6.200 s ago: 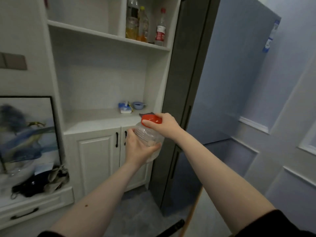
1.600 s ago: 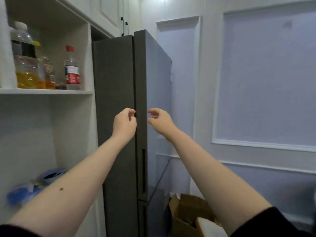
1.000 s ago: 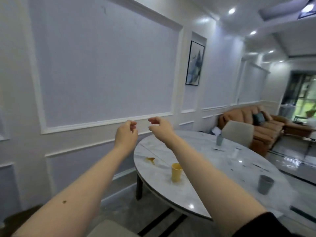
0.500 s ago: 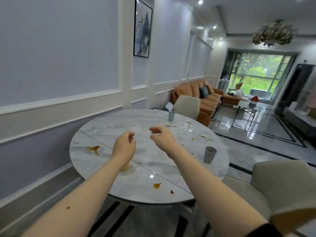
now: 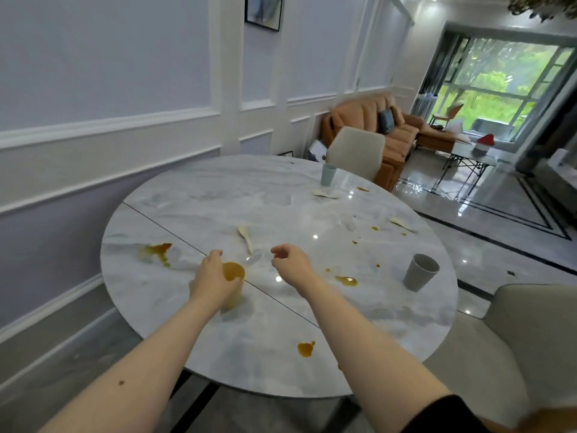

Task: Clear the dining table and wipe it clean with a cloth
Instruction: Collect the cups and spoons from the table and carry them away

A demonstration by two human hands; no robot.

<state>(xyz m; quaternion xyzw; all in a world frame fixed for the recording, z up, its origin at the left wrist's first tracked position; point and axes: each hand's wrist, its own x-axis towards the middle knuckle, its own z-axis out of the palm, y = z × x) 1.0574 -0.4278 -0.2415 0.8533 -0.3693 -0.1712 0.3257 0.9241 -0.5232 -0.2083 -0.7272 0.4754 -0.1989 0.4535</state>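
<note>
With both arms out over the round grey-white marble dining table (image 5: pixel 218 345), the left hand (image 5: pixel 209 278) sits right at the yellow plastic cup (image 5: pixel 233 284), which stands upright near the table's near-left edge, just this side of the dark seam crossing the top. Left fingers look curved around the cup's left wall, but the hand blocks that side, so can't tell if it's a real grip or only contact. Right hand (image 5: pixel 291 266) hovers just right of the yellow cup w/ fingers loosely curled, holding nothing. Key relation: cup's long axis is vertical, mouth up, directly right of the left palm, so left hand is clearly nearer; a sideways wrap and straight lift looks like the way to go, imo. Past the yellow cup, toward the table's middle, lies a pale cream spoon (image 5: pixel 245 236), handle pointing back at the hands. A grey cup (image 5: pixel 419 273) stands well right of the yellow cup near the right edge; a pale blue cup (image 5: pixel 327 175) stands at the far edge by a beige chair (image 5: pixel 356 151). Two more pale spoons lie far right. Orange-brown spills (image 5: pixel 157 250) mark the top left of the yellow cup, plus others near the front edge and right of centre. No cloth visible; wiping prob comes after the cups & spoons go.
</note>
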